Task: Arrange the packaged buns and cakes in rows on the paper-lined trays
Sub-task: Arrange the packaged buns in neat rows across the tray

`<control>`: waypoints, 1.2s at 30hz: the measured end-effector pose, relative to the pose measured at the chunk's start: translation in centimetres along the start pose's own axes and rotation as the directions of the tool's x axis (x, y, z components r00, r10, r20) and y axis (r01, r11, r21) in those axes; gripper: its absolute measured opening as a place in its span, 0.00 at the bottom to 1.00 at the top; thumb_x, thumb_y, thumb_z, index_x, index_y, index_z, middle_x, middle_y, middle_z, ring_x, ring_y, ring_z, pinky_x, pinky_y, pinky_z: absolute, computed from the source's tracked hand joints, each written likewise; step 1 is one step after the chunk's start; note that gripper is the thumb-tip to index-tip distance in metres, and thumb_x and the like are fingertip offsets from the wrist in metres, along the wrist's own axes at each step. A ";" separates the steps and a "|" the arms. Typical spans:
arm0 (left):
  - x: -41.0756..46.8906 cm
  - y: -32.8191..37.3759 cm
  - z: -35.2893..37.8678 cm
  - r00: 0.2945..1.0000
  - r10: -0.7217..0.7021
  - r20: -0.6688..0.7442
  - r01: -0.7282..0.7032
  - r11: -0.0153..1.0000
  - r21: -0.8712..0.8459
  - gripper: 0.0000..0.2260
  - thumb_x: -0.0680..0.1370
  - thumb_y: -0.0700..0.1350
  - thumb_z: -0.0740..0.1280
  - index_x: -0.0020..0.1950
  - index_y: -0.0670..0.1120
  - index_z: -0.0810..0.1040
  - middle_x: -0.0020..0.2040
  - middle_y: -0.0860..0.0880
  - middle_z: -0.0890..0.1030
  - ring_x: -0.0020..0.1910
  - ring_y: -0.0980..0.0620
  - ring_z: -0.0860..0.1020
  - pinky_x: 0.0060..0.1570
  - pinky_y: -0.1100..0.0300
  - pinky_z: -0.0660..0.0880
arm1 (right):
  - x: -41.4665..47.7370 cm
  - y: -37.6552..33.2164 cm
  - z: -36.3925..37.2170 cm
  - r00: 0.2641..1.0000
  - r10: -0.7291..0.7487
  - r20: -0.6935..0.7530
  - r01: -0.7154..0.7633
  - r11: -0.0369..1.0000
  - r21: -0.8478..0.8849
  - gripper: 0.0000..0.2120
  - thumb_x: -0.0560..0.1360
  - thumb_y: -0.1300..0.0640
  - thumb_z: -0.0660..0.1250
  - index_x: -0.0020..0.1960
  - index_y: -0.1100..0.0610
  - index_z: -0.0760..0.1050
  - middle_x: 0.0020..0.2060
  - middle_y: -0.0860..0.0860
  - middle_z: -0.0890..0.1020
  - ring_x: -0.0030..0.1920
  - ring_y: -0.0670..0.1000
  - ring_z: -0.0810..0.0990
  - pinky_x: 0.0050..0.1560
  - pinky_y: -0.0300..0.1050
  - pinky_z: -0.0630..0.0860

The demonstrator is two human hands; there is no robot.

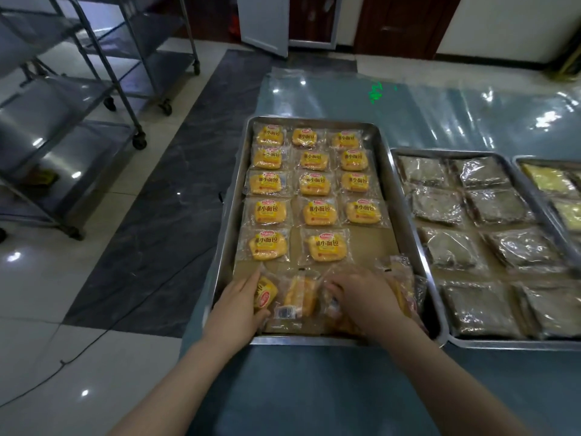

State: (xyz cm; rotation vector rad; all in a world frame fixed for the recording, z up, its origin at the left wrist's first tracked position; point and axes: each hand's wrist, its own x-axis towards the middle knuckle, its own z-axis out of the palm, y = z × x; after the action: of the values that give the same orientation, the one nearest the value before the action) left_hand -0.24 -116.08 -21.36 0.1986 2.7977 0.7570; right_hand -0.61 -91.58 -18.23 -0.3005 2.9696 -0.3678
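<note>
A steel tray [405, 221] lined with brown paper holds several packaged yellow buns [314, 184] in neat rows of three. At its near end lies a loose heap of bun packets [298, 297], some on edge. My left hand [239, 303] grips one yellow bun packet [265, 294] at the heap's left side. My right hand [361, 297] rests on the heap's right part, fingers curled over packets there. The fifth row has two buns, with bare paper [371, 243] at its right.
To the right stands a second tray [503, 343] with dark wrapped cakes in rows, and a third tray [534, 162] with yellow cakes at the far right. All sit on a blue table covered in clear plastic [408, 102]. Wheeled steel racks [78, 121] stand on the left.
</note>
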 end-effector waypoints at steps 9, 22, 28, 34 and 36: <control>-0.6 0.6 -0.2 0.991 -0.061 -0.118 0.048 0.993 -0.107 0.24 0.75 0.54 0.66 0.70 0.56 0.63 0.60 0.52 0.77 0.57 0.50 0.73 0.54 0.52 0.73 | 1.1 -2.2 -0.7 0.999 -0.034 -0.011 0.034 0.997 0.074 0.12 0.79 0.51 0.59 0.59 0.49 0.77 0.53 0.46 0.81 0.52 0.49 0.76 0.53 0.46 0.73; -2.0 2.8 -0.3 0.941 -0.291 -0.175 0.307 0.949 0.070 0.19 0.81 0.55 0.53 0.68 0.49 0.68 0.52 0.44 0.72 0.51 0.44 0.74 0.54 0.54 0.70 | 1.8 0.9 -0.5 0.930 -0.261 0.257 0.251 0.965 0.073 0.22 0.70 0.65 0.62 0.58 0.43 0.70 0.53 0.43 0.77 0.52 0.48 0.75 0.42 0.42 0.72; -3.3 3.2 0.4 0.936 -0.057 -0.347 0.108 0.986 0.129 0.26 0.77 0.51 0.64 0.74 0.55 0.60 0.72 0.51 0.63 0.70 0.48 0.63 0.68 0.50 0.62 | 1.8 1.3 -0.3 0.916 -0.354 0.189 0.359 0.933 0.006 0.29 0.71 0.58 0.68 0.69 0.46 0.65 0.66 0.48 0.70 0.66 0.53 0.67 0.61 0.50 0.69; -0.1 2.3 0.8 0.999 0.038 -0.019 -0.029 0.932 0.360 0.34 0.78 0.56 0.60 0.75 0.56 0.40 0.75 0.56 0.38 0.75 0.53 0.39 0.70 0.57 0.39 | 2.5 -0.1 0.9 0.786 -0.541 0.298 0.563 0.826 0.014 0.35 0.74 0.63 0.64 0.76 0.49 0.55 0.76 0.48 0.58 0.74 0.52 0.57 0.73 0.52 0.57; 0.4 2.2 1.2 0.999 -0.015 0.034 0.001 0.927 0.376 0.32 0.79 0.57 0.58 0.76 0.55 0.42 0.74 0.55 0.36 0.75 0.51 0.40 0.71 0.56 0.39 | 2.3 0.3 1.1 0.809 -0.526 0.262 0.548 0.836 -0.013 0.34 0.74 0.61 0.66 0.76 0.49 0.56 0.74 0.48 0.61 0.73 0.54 0.60 0.72 0.51 0.58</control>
State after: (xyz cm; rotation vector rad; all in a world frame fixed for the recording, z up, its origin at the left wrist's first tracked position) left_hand -0.13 -113.54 -21.32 0.2628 2.8792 0.2016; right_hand -2.72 -92.01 -19.65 -1.1260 2.6026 -0.2277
